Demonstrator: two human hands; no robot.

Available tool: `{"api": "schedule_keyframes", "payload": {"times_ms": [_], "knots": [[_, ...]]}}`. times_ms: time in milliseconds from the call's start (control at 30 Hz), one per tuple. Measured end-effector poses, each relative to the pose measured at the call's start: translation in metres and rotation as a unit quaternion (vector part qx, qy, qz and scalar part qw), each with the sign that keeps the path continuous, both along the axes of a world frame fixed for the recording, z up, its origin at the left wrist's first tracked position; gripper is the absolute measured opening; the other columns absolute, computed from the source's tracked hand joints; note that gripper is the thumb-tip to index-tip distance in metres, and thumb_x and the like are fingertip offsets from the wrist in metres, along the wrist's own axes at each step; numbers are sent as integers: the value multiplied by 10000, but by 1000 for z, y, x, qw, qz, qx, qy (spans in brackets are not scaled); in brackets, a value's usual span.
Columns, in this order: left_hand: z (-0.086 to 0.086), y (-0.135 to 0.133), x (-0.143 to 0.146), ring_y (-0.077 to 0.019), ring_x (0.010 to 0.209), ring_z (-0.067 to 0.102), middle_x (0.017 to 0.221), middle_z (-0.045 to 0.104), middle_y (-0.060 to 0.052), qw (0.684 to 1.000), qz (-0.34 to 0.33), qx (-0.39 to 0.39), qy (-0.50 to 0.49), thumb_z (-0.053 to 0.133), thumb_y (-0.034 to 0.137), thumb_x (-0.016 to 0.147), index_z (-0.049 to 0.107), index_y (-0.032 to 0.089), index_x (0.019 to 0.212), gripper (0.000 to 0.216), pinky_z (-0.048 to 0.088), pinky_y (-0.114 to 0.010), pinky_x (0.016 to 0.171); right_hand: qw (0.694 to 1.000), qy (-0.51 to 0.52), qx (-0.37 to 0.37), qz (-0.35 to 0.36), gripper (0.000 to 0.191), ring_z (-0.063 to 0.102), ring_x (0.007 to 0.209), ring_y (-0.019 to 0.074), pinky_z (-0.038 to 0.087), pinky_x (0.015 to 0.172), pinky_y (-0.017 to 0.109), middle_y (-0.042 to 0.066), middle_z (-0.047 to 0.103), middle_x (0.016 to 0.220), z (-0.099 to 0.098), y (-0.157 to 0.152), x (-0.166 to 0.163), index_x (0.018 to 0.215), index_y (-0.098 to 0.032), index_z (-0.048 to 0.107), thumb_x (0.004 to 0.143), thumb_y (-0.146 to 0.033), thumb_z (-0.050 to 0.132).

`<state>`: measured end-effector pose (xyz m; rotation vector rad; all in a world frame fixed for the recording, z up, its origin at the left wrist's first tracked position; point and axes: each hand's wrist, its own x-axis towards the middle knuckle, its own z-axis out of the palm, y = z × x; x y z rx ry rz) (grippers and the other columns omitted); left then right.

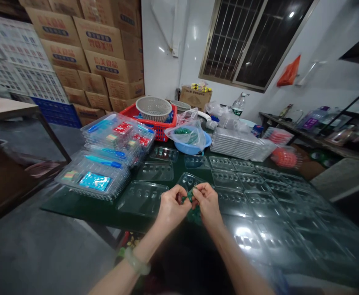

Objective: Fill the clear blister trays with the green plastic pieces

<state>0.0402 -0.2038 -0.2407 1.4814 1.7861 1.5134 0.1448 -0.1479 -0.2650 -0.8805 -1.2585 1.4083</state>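
Observation:
My left hand (173,203) and my right hand (207,201) meet above the table's front edge, fingertips pinched together. Between them is a small green piece (189,196), shiny and partly covered by the fingers; its exact kind I cannot make out. More green (195,213) shows just below the fingers, blurred. Right behind the hands lies a clear plastic tray (190,179) with moulded hollows. A larger clear tray (141,198) is beside my left hand. Farther back, a blue basin (193,148) holds a plastic bag with green pieces inside.
Rows of clear trays (256,200) cover the table's right side. Stacked filled trays (93,176) with blue pens stand at left. Behind are a red basket (161,132) with a grey colander (153,108), and a stack of clear trays (233,143). Cardboard boxes (105,43) line the wall.

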Motion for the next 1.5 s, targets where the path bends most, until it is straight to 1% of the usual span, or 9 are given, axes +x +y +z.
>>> {"api": "schedule_keyframes", "payload": {"times_ms": [233,433,600,700,767,967,1100,1267,1500], "knots": [[2,-6,6,-64,412,350,449,394,59,997,-3,-6,-73,557,155,579,523,151,587,35,275,-180,401,999,16,-6,-37,115,462,377,77,384,367,193,-74,494,499,-1,2,-5,717,-177,479,689,-224,580],[-3,-24,-2,-78,445,412,521,462,37,996,-41,-9,-83,560,165,633,538,157,645,26,326,-186,430,979,51,-33,-197,174,456,376,65,382,378,184,-88,478,477,7,40,38,728,-179,464,661,-250,609],[-30,3,-18,-134,645,537,745,578,-37,988,-93,-60,110,478,177,747,628,177,681,163,394,-228,592,998,59,-17,-27,208,502,448,89,403,418,212,-38,552,555,18,23,42,760,-172,513,660,-285,656],[-31,14,-17,-173,817,545,942,566,-62,984,-24,-43,170,465,137,744,651,204,832,217,398,-244,647,999,44,8,-10,178,495,460,79,394,442,207,-25,566,586,20,4,30,754,-166,535,678,-277,651],[-20,11,-13,-171,820,544,953,566,-68,994,1,-2,105,472,175,766,631,195,927,227,408,-246,660,999,27,25,-17,153,484,459,74,391,458,206,-30,555,571,20,-4,22,756,-166,552,692,-272,641],[16,-15,-10,-107,557,492,671,582,-25,979,-127,-13,-160,562,309,743,630,133,837,211,377,-203,499,999,-5,37,22,139,480,486,87,387,443,204,-37,534,574,18,-18,5,726,-178,564,669,-267,655],[11,-21,-20,-64,490,384,591,504,11,966,-131,-35,-220,596,307,714,587,123,712,184,301,-180,445,997,-10,31,72,121,472,467,80,392,450,206,-37,533,556,23,-24,3,753,-169,593,687,-257,644],[1,-22,-26,-65,515,369,634,489,10,964,-119,-12,-237,567,304,744,536,135,724,173,288,-180,458,981,52,-62,176,214,475,488,75,399,426,201,-10,555,649,29,-29,3,892,-161,602,718,-285,615],[5,-28,-30,-85,559,408,686,504,-12,964,-118,-5,-240,562,299,741,550,140,706,163,315,-189,486,979,32,-82,186,261,467,453,79,393,373,185,-26,531,568,22,-32,-8,912,-161,605,696,-305,635]]}}
